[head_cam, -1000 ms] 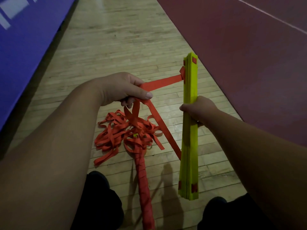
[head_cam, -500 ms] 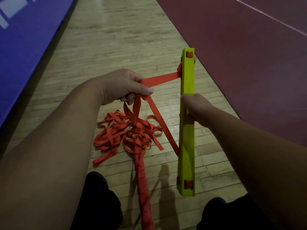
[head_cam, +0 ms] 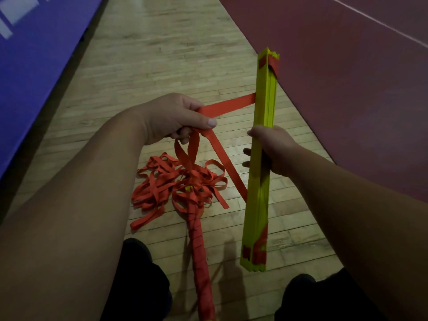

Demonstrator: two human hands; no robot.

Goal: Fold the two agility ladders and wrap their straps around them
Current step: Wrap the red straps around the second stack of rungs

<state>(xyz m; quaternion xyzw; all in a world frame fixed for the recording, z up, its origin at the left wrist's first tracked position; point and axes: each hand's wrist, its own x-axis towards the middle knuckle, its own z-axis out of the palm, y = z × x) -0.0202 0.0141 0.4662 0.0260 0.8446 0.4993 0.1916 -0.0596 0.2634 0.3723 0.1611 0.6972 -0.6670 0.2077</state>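
Note:
My right hand (head_cam: 269,148) grips a stacked bundle of yellow ladder rungs (head_cam: 264,107) around its middle, holding it lengthwise above the floor. Its red strap (head_cam: 228,104) runs from the bundle's upper part to my left hand (head_cam: 178,118), which pinches the strap taut. From that hand the strap loops back down to the bundle's lower part. On the floor below lies the other ladder (head_cam: 199,249), its rungs wrapped in red strap, with a loose tangle of red strap (head_cam: 162,188) at its far end.
The wooden floor (head_cam: 162,66) stretches ahead. A blue mat (head_cam: 34,66) borders it on the left and a dark red court surface (head_cam: 347,89) on the right. My dark shoes (head_cam: 143,274) are at the bottom edge.
My right hand has rotated the yellow bundle about its long axis, from its flat face back to its layered edge. My left hand kept hold of the strap.

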